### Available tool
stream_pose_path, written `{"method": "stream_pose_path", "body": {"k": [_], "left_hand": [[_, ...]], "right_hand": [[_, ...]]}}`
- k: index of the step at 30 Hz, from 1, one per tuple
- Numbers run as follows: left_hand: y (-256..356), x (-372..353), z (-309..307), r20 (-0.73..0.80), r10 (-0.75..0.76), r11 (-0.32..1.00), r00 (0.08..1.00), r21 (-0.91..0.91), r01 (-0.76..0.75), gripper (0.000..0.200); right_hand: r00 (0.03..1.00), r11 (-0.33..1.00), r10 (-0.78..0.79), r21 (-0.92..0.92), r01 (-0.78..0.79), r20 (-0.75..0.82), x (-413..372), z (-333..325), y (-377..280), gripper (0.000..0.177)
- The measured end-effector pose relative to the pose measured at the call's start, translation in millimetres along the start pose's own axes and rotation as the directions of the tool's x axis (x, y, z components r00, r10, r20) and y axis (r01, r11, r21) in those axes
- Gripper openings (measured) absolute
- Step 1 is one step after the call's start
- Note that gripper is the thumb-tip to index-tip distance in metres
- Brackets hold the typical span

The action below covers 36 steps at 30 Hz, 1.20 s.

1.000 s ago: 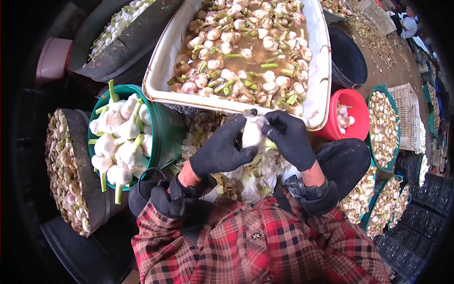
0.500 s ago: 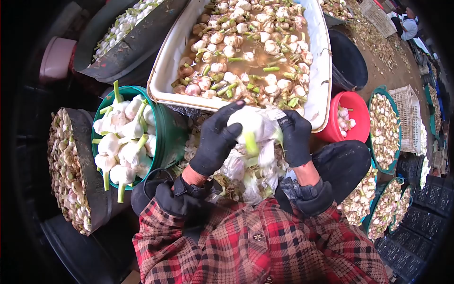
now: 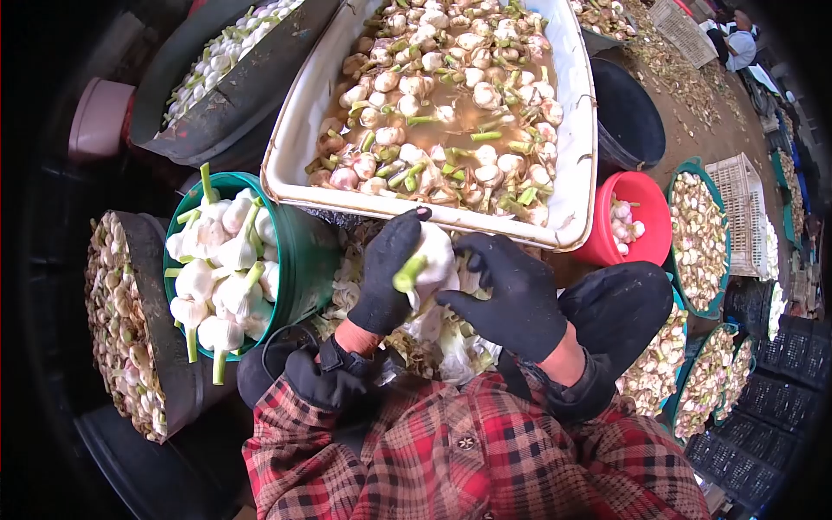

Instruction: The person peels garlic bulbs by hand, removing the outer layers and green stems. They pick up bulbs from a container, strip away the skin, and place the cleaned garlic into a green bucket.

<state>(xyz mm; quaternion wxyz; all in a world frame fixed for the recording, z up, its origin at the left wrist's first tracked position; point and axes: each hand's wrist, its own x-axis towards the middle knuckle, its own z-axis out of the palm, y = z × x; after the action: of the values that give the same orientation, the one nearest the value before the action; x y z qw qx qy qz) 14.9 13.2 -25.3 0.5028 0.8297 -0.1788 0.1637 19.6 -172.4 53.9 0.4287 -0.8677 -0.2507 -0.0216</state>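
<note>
A white garlic bulb (image 3: 438,256) with a short green stem is held in my left hand (image 3: 381,276), the stem end turned toward me. My right hand (image 3: 518,302) is at the bulb's right side, thumb and fingers spread apart, fingertips close to it. Both hands wear black gloves, and one left fingertip is bare. Beneath the hands lies a pile of loose garlic skins (image 3: 459,348). Just beyond them stands a white tub (image 3: 364,201) of brownish water with many unpeeled garlic bulbs (image 3: 416,85).
To the left, a green bucket (image 3: 303,260) holds clean bulbs with stems. Beside it is a dark container (image 3: 160,303) of garlic. A red bucket (image 3: 650,221) with a few bulbs stands right of the tub. Farther right are garlic-filled baskets (image 3: 698,238); another person (image 3: 741,48) is in the background.
The loose skins at the bulb have come away downward. My right hand has opened and turned beside the bulb, while the left has tilted it so the stem points left.
</note>
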Motion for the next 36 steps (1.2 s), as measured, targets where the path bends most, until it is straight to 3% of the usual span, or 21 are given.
{"method": "stream_pose_path", "body": {"k": [1,4,5,6,8,9,10,12,13,14,15,17,18,20,22,24,25,29,31,35,36], "left_hand": [[12.1,-2.7,5.8,0.005,-0.296,0.936,0.955,-0.199,0.291,0.03],[3.5,-11.0,19.5,0.003,-0.014,0.996,1.0,0.09,0.014,0.034],[6.5,-17.3,29.8,-0.041,-0.335,0.928,0.941,-0.19,0.321,0.032],[10.5,-18.2,32.0,0.056,-0.585,0.695,0.809,-0.48,0.536,0.036],[19.7,-16.4,33.0,0.203,-0.711,0.383,0.674,-0.692,0.613,0.041],[12.0,-21.2,29.5,0.218,-0.654,0.562,0.725,-0.502,0.658,0.052],[0.0,-28.7,41.9,0.074,-0.609,0.682,0.79,-0.459,0.569,0.053],[30.2,-9.5,18.9,0.298,-0.711,0.475,0.637,-0.466,0.747,0.056],[25.9,-11.4,22.3,0.28,-0.65,0.546,0.706,-0.474,0.691,0.052],[27.9,-11.0,24.1,0.28,-0.651,0.545,0.706,-0.475,0.691,0.052],[31.5,-10.8,26.5,0.299,-0.606,0.591,0.737,-0.451,0.669,0.043],[35.7,-11.3,29.1,0.363,-0.556,0.632,0.748,-0.4,0.664,0.032],[35.9,-11.2,28.5,0.358,-0.559,0.633,0.748,-0.399,0.664,0.032],[37.1,-13.3,28.5,0.453,-0.335,0.919,0.826,-0.037,0.393,0.042],[36.2,-15.8,34.4,0.445,-0.319,0.921,0.837,-0.064,0.385,0.045],[36.8,-15.8,34.8,0.492,-0.181,0.975,0.851,-0.025,0.222,0.041],[36.3,-17.7,35.7,0.509,-0.197,0.971,0.838,-0.016,0.237,0.038],[36.2,-18.2,32.9,0.484,-0.183,0.978,0.856,0.006,0.206,0.035],[34.8,-17.2,31.2,0.477,-0.205,0.966,0.855,-0.042,0.255,0.034],[31.6,-11.9,27.5,0.446,-0.234,0.925,0.864,-0.173,0.339,0.032],[32.4,-10.6,25.4,0.431,-0.272,0.888,0.86,-0.232,0.397,0.031]], "right_hand": [[1.0,1.0,0.0,-0.008,0.0,-0.002,1.3,-2.4,-7.5,0.049],[0.985,0.986,-0.169,0.008,0.168,0.034,4.8,8.4,-6.3,0.046],[0.985,0.986,-0.167,-0.01,0.168,0.045,4.7,9.7,-5.0,0.037],[0.986,0.986,-0.164,-0.029,0.165,0.034,5.1,11.3,0.8,0.037],[0.997,0.995,-0.061,0.074,0.064,-0.046,4.1,13.0,13.5,0.024],[0.997,0.976,0.074,0.206,-0.065,-0.037,6.8,6.5,17.2,0.014],[0.994,0.973,0.1,0.211,-0.09,-0.039,13.3,-10.1,22.0,0.009],[0.951,0.99,0.072,0.135,-0.033,-0.302,25.3,-38.9,44.3,0.009],[0.919,0.989,0.138,0.109,-0.104,-0.37,32.7,-60.3,58.1,0.017],[0.843,1.0,0.007,-0.001,-0.01,-0.537,46.5,-78.2,89.8,0.017],[0.815,0.983,0.178,0.145,-0.116,-0.551,60.5,-107.3,84.2,0.018],[0.8,0.875,-0.024,-0.399,-0.273,-0.599,87.6,-155.0,119.6,0.025],[0.768,0.81,-0.048,-0.475,-0.344,-0.638,96.1,-162.8,126.2,0.027],[0.859,0.814,0.0,-0.499,-0.297,-0.512,107.3,-165.2,138.9,0.029],[0.969,0.852,0.1,-0.483,-0.201,-0.226,117.6,-141.8,151.8,0.033],[0.963,0.816,0.231,-0.567,-0.115,0.136,132.3,-110.9,143.3,0.03],[0.94,0.814,0.199,-0.581,-0.001,0.277,142.5,-92.5,162.0,0.031],[0.896,0.688,0.268,-0.721,0.078,0.353,163.2,-30.5,193.9,0.028],[0.762,0.525,0.496,-0.843,0.119,0.416,172.5,-18.0,191.8,0.03],[0.767,0.54,0.491,-0.835,0.104,0.413,170.8,-14.1,181.0,0.032],[0.769,0.556,0.524,-0.831,0.017,0.366,169.8,-18.1,171.8,0.032]]}}
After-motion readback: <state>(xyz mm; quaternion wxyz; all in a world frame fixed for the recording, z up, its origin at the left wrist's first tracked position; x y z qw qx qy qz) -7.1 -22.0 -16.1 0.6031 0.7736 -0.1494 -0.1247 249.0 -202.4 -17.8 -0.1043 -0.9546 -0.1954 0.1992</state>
